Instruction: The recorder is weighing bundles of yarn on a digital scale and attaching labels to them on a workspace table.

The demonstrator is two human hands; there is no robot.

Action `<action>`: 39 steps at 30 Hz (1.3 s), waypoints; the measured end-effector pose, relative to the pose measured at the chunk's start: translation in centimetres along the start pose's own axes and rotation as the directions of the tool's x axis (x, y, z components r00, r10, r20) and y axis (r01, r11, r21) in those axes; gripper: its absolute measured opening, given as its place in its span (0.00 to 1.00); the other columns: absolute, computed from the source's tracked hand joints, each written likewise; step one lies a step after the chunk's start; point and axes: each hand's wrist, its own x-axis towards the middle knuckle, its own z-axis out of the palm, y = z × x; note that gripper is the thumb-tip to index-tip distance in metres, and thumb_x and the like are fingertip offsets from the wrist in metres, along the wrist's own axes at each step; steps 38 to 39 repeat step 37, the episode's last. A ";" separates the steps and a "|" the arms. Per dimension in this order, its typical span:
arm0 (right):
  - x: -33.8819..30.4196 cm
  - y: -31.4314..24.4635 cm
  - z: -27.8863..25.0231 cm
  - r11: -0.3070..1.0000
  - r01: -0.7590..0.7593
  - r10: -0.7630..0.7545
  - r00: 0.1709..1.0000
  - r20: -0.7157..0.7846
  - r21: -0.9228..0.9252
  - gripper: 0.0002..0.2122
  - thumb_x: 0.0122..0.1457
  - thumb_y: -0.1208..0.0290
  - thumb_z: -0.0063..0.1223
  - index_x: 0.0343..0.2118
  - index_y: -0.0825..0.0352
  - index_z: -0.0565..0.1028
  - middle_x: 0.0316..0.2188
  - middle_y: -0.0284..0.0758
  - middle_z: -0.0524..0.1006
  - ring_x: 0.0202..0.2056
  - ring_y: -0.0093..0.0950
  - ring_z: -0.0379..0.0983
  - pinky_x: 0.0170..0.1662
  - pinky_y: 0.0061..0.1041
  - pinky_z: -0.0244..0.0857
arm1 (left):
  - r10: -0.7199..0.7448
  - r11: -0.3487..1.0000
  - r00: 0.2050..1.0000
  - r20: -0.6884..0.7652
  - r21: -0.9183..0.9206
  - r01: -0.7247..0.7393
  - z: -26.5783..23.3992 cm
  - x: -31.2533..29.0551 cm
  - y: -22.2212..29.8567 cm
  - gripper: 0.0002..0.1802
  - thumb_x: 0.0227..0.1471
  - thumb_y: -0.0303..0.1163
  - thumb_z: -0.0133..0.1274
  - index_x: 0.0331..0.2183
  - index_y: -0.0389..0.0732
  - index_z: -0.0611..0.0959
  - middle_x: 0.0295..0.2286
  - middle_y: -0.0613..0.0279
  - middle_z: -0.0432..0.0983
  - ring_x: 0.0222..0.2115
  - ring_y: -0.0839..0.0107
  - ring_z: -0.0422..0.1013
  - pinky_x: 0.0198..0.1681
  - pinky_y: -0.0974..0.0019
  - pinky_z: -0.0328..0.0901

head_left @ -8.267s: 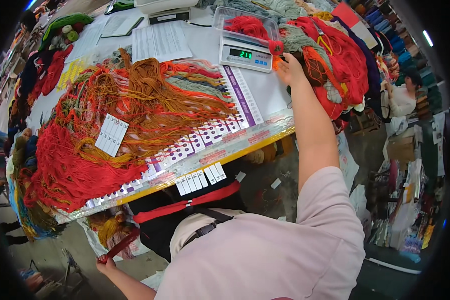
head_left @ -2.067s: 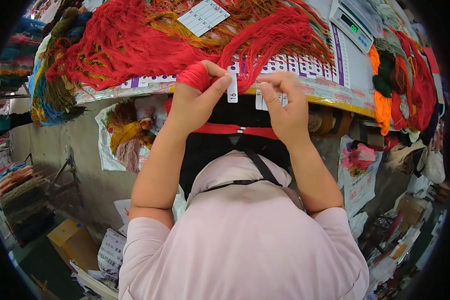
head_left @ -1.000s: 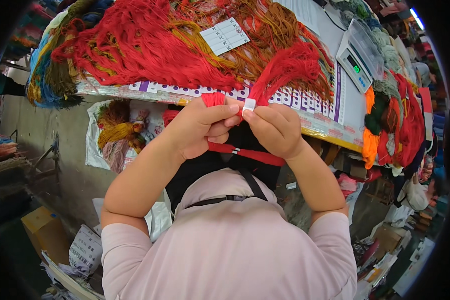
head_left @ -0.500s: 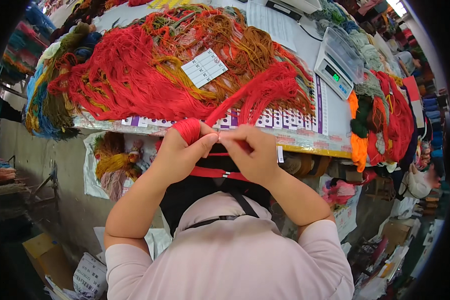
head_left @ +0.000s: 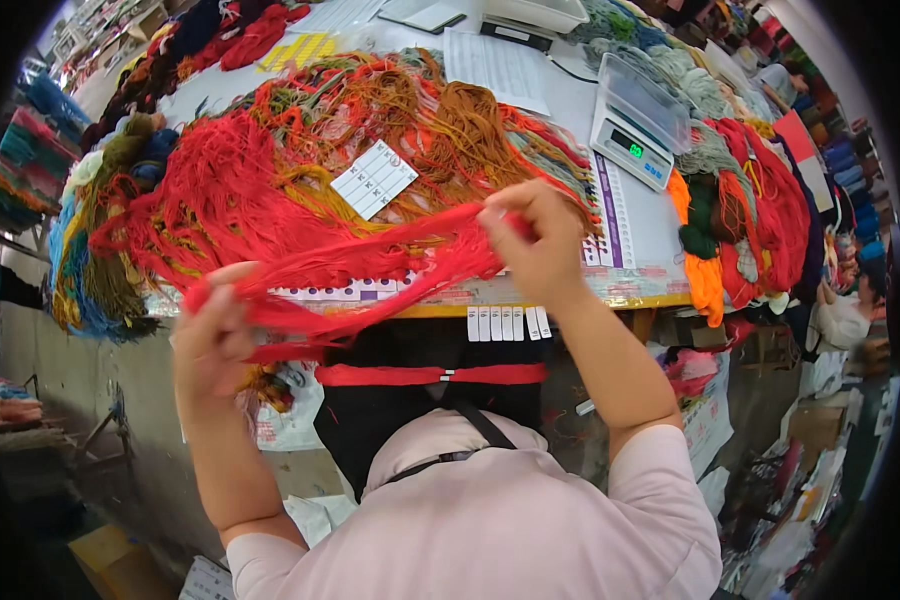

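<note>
A bundle of red yarn [head_left: 370,275] is stretched between my two hands above the table's front edge. My left hand [head_left: 213,335] grips its lower left end, below the edge. Higher and to the right, my right hand [head_left: 535,238] pinches the other end over the table. Behind the stretched strands lies a big heap of red, orange and olive yarn [head_left: 300,160] with a white label card [head_left: 373,178] on top.
A digital scale [head_left: 638,132] stands at the table's right, with paper sheets [head_left: 497,65] behind it. More red, orange and green skeins [head_left: 745,215] hang off the right end. Small white tags [head_left: 506,322] hang along the front edge. Blue-green yarn [head_left: 85,280] is piled at the left.
My hands, close together on the red bundle half a second ago, have pulled apart: left hand down and left, right hand up and right, stretching the yarn out.
</note>
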 end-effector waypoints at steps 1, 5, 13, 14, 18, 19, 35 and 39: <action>0.7 0.8 -1.0 0.994 -0.018 0.025 0.997 -0.070 0.103 0.06 0.52 0.77 0.59 0.32 0.64 0.73 0.21 0.26 0.72 0.21 0.12 0.65 0.24 0.13 0.60 | 0.045 0.998 0.998 -0.046 -0.043 -0.047 -2.4 -0.3 1.1 0.18 0.57 0.31 0.46 0.48 0.34 0.73 0.17 0.77 0.58 0.11 0.90 0.48 0.12 0.82 0.42; 2.6 -0.5 -6.6 0.836 -0.094 0.147 0.988 -0.056 0.541 0.06 0.51 0.80 0.58 0.31 0.66 0.73 0.23 0.27 0.72 0.21 0.13 0.64 0.24 0.13 0.57 | 0.174 0.965 0.973 -0.154 -0.172 -0.200 -12.2 -1.9 4.3 0.20 0.61 0.33 0.43 0.52 0.36 0.69 0.21 0.74 0.58 0.11 0.89 0.45 0.12 0.80 0.40; -0.9 -3.9 -20.4 0.820 0.063 -0.071 0.997 -0.008 0.570 0.13 0.53 0.63 0.61 0.29 0.65 0.69 0.20 0.25 0.63 0.17 0.13 0.51 0.17 0.15 0.42 | 0.393 0.859 0.880 -0.265 -0.236 -0.455 -21.0 -6.6 8.6 0.24 0.62 0.32 0.41 0.58 0.38 0.63 0.19 0.74 0.53 0.12 0.87 0.42 0.13 0.79 0.40; -1.8 -3.7 -22.3 0.844 0.036 -0.043 0.999 0.001 0.536 0.14 0.53 0.61 0.60 0.29 0.65 0.69 0.20 0.26 0.63 0.17 0.13 0.52 0.17 0.15 0.42 | 0.416 0.860 0.873 -0.256 -0.201 -0.469 -22.2 -7.1 8.9 0.24 0.62 0.32 0.42 0.57 0.38 0.63 0.19 0.74 0.52 0.12 0.87 0.42 0.13 0.79 0.40; -7.8 -3.0 -27.3 0.936 -0.214 0.206 0.977 0.059 0.280 0.13 0.52 0.63 0.60 0.29 0.67 0.71 0.20 0.26 0.66 0.16 0.13 0.55 0.17 0.14 0.46 | 0.407 0.894 0.848 -0.340 -0.042 -0.446 -25.1 -8.8 8.2 0.24 0.61 0.33 0.43 0.57 0.38 0.64 0.18 0.74 0.55 0.12 0.88 0.42 0.12 0.79 0.39; -9.7 -2.8 -28.0 0.931 -0.303 0.295 0.953 0.070 0.205 0.11 0.51 0.65 0.59 0.28 0.67 0.71 0.20 0.26 0.66 0.16 0.13 0.57 0.17 0.14 0.47 | 0.383 0.915 0.835 -0.395 0.035 -0.403 -25.9 -9.1 7.5 0.23 0.61 0.34 0.43 0.56 0.37 0.65 0.19 0.74 0.57 0.12 0.88 0.42 0.11 0.79 0.39; -30.1 21.7 -15.6 0.481 -0.877 0.868 0.477 0.137 0.004 0.07 0.58 0.70 0.53 0.36 0.66 0.77 0.20 0.24 0.69 0.19 0.14 0.61 0.23 0.15 0.54 | 0.032 0.965 0.852 -0.523 0.239 0.110 -30.0 -0.3 -15.5 0.15 0.57 0.34 0.50 0.46 0.43 0.77 0.22 0.73 0.69 0.11 0.84 0.50 0.13 0.77 0.44; -30.9 22.1 -15.5 0.444 -0.896 0.889 0.439 0.132 -0.003 0.08 0.58 0.69 0.53 0.36 0.66 0.77 0.19 0.25 0.69 0.19 0.15 0.62 0.23 0.15 0.55 | -0.016 0.970 0.857 -0.515 0.202 0.139 -30.1 -0.4 -15.9 0.15 0.56 0.34 0.52 0.46 0.45 0.77 0.24 0.71 0.73 0.11 0.84 0.52 0.13 0.77 0.45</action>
